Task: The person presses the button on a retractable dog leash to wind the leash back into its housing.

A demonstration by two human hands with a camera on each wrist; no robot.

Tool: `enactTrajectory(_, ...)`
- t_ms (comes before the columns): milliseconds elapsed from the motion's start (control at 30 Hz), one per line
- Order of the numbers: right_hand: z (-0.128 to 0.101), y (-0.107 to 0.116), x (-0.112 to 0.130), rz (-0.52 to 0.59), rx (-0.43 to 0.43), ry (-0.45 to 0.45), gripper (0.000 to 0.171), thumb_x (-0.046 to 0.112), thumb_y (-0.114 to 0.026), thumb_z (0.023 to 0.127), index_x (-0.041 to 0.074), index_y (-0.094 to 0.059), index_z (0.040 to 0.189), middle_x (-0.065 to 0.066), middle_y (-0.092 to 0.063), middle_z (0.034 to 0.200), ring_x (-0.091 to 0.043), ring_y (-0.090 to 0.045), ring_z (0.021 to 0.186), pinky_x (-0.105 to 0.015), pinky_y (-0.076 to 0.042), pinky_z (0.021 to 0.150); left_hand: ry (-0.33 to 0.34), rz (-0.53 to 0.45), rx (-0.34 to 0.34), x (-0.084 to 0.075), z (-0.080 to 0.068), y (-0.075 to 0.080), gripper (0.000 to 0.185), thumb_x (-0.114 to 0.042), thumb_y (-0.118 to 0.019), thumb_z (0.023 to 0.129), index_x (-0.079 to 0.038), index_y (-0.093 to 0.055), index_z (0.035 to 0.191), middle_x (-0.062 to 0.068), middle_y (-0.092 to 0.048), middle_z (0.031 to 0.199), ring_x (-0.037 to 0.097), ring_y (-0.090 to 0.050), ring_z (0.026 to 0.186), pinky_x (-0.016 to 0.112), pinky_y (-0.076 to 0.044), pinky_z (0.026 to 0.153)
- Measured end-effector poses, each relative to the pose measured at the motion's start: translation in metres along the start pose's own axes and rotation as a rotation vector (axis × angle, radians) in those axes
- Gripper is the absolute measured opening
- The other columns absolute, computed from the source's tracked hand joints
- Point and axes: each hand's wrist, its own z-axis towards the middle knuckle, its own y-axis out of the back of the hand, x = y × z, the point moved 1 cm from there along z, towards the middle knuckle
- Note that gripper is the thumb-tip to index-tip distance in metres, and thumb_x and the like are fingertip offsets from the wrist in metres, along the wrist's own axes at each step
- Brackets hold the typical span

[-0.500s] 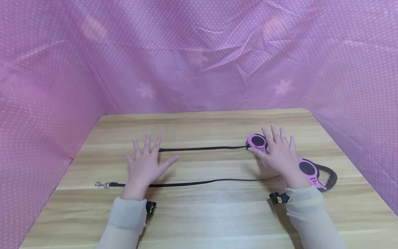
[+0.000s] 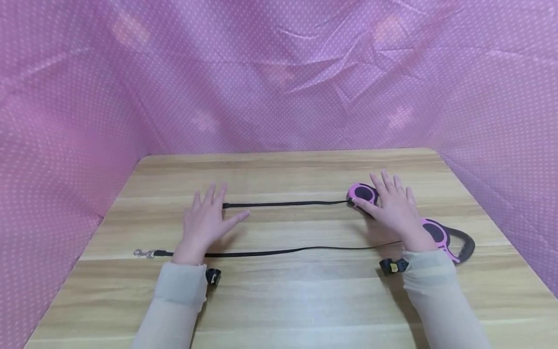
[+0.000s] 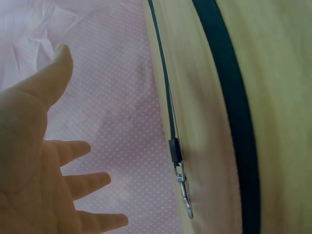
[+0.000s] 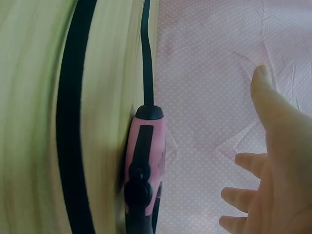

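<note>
Two pink-and-black retractable dog leashes lie on the wooden table, their black straps drawn out to the left. My left hand (image 2: 204,225), fingers spread, hovers over the straps and holds nothing. In the left wrist view, the far leash's metal clip (image 3: 184,195) lies beyond the fingers. The near leash's clip (image 2: 144,253) lies left of my left wrist. Above the table, my right hand (image 2: 396,211) is spread and empty, partly covering the far leash's case (image 2: 363,193). The near leash's case (image 2: 436,232), with its dark loop handle, sits right of my right wrist.
The wooden table (image 2: 279,300) has a pale striped grain. Pink dotted cloth (image 2: 270,97) hangs behind it and along both sides. The near strap (image 2: 261,253) and the far strap (image 2: 283,204) run roughly parallel across the table.
The head view has tilted slightly, so the table and leashes sit a little higher in it. Both hands remain spread, and the left fingers have drawn somewhat closer together. The leashes have not visibly moved.
</note>
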Motion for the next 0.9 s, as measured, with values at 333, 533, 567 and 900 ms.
enactTrajectory(333,0.003,-0.006,-0.017,0.044,0.028,-0.025,0.093,0.071,-0.045,0.093,0.010,-0.018,0.158,-0.027,-0.011,0.163,-0.057,-0.013,0.144,-0.073,-0.012,0.113,-0.005,-0.029,0.030,0.015,0.015,-0.004,0.105,-0.079,-0.047,0.085,-0.017,-0.007,0.160,0.019,-0.015,0.164,0.057,-0.020,0.143,0.076,-0.022,0.107)
enactTrajectory(533,0.006,-0.009,-0.027,0.082,0.058,-0.051,0.092,0.070,-0.043,0.094,0.008,-0.022,0.157,-0.030,-0.015,0.161,-0.056,-0.017,0.144,-0.071,-0.015,0.113,0.026,-0.189,0.072,0.019,0.022,-0.005,0.109,-0.081,-0.049,0.082,-0.018,-0.009,0.160,0.019,-0.037,0.157,0.048,-0.026,0.145,0.069,-0.020,0.114)
enactTrajectory(567,0.006,-0.009,-0.028,0.090,0.055,-0.052,0.091,0.070,-0.044,0.094,0.006,-0.024,0.156,-0.031,-0.017,0.160,-0.056,-0.018,0.143,-0.070,-0.017,0.113,0.041,-0.244,0.079,0.019,0.023,-0.005,0.106,-0.078,-0.052,0.083,-0.018,-0.009,0.160,0.019,-0.039,0.155,0.046,-0.027,0.145,0.067,-0.020,0.115)
enactTrajectory(900,0.005,-0.012,-0.041,0.263,-0.022,-0.070,0.080,0.056,-0.052,0.097,-0.002,-0.037,0.148,-0.033,-0.035,0.151,-0.053,-0.030,0.139,-0.066,-0.024,0.113,0.125,-0.534,0.072,0.025,0.031,-0.004,0.085,-0.040,-0.067,0.093,-0.011,-0.020,0.158,0.019,-0.030,0.160,0.041,-0.038,0.142,0.057,-0.031,0.116)
